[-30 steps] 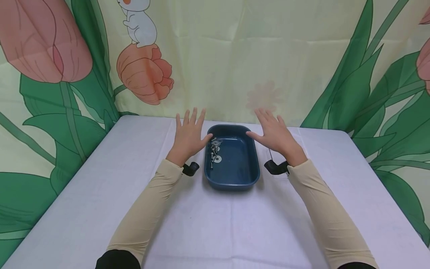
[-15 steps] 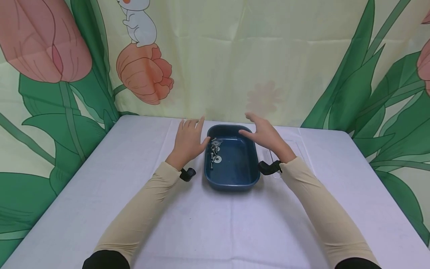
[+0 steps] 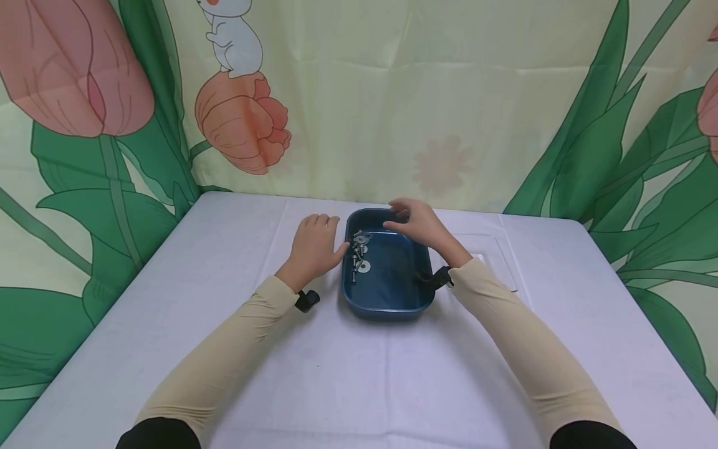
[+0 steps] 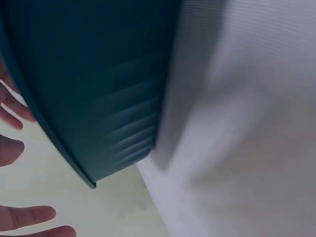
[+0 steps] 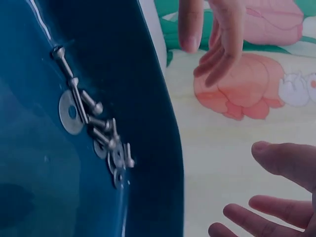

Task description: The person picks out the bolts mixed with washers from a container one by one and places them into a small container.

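- Two arms in tan sleeves come up from the near edge of the white table.
- A dark blue tray sits in the middle of the table, between the two hands.
- The left hand is right beside the tray's left wall. Its fingers are softly bent and a bit apart, and they hold nothing. The thumb looks like it touches the rim.
- The right hand hangs over the far right part of the tray. Its fingers are loose and bent down, with gaps between them, and it holds nothing.
- Little silver screws and washers lie in a bunch inside the tray, along its left wall. In the right wrist view the screws lie across each other beside a flat round washer.
- To pick one up well, I think the right hand should go low and slow, and pinch just one piece at the edge of the bunch. The left hand can hold the tray so it does not slide.
- The tray wall and the tangled pieces could get in the way.
- A clear flat lid lies to the right of the tray.
- Far back hangs a cloth with pink tulips, green leaves and a white rabbit.
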`<state>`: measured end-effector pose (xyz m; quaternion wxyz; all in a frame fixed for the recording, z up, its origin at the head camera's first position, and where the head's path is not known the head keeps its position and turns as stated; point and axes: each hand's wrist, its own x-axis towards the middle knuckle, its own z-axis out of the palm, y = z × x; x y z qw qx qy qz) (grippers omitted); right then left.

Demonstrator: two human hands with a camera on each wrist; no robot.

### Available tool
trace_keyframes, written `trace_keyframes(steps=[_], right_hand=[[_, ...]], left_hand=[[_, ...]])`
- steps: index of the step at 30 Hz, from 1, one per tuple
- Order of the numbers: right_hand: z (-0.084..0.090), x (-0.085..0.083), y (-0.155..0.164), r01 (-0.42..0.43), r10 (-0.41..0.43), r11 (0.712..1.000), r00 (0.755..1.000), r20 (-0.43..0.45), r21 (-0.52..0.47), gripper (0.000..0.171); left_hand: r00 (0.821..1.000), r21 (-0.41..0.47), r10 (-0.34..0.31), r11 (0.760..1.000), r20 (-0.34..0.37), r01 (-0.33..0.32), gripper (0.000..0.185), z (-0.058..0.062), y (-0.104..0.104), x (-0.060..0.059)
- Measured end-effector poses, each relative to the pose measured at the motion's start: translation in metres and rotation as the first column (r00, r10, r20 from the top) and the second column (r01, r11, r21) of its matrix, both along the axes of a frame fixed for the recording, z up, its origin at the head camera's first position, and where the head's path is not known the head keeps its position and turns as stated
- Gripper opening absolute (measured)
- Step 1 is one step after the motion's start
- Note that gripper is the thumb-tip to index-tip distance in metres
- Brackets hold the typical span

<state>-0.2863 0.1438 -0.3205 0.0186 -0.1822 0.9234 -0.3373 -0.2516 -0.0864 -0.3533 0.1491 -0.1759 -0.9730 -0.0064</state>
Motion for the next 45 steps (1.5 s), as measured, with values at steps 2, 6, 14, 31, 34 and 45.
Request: trace_keyframes(steps=[2, 6, 14, 31, 34, 45], right_hand=[[-0.002, -0.002, -0.003, -0.010, 0.010, 1.000, 1.000, 0.003, -0.027, 0.054], [-0.008, -0.006, -0.009, -0.030, 0.031, 0.997, 0.999, 0.010, -0.065, 0.049], [-0.020, -0.012, -0.019, -0.024, 0.027, 0.997, 0.999, 0.037, -0.072, 0.042], [-0.038, -0.021, -0.032, 0.038, -0.022, 0.995, 0.985, 0.170, -0.091, 0.036], [-0.042, -0.023, -0.033, 0.054, -0.028, 0.992, 0.975, 0.219, -0.114, 0.035], [-0.050, -0.028, -0.036, 0.108, -0.055, 0.983, 0.943, 0.327, -0.146, 0.029]], left_hand=[[1.000, -0.002, -0.006, 1.000, 0.008, 0.006, 0.056, -0.003, -0.001, 0.000], [1.000, -0.019, -0.015, 1.000, 0.024, 0.015, 0.055, -0.008, -0.001, -0.001], [0.999, -0.055, -0.041, 0.998, 0.028, 0.042, 0.055, -0.018, -0.003, -0.003], [0.978, 0.277, -0.052, 0.961, 0.204, -0.006, 0.041, -0.030, -0.003, -0.003], [0.960, 0.379, -0.058, 0.924, 0.274, -0.053, 0.039, -0.032, -0.003, -0.004], [0.885, 0.665, -0.147, 0.716, 0.442, -0.213, 0.040, -0.040, -0.004, -0.010]])
